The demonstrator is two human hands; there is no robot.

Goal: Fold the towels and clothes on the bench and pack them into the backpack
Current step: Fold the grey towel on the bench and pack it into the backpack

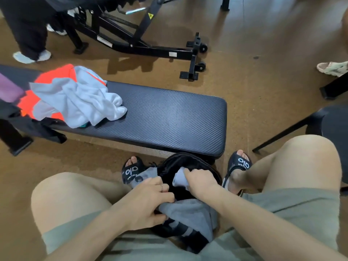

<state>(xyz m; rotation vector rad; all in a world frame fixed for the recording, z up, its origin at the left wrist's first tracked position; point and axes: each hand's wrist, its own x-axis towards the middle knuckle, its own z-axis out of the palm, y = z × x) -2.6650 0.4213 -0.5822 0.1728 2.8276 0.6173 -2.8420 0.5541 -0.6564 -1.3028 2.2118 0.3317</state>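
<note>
We sit with both knees spread, bare forearms reaching down and forward between them. Our left hand sits at about seven o'clock from the right one, palm down, a ring on one finger, fingers curled and thumb tucked under, pinching a fold of grey fabric. Our right hand lies toward one o'clock of the left, knuckles up, wrist bent downward, fingers closed around a pale bundle of cloth. The two hands are near, not touching.
</note>
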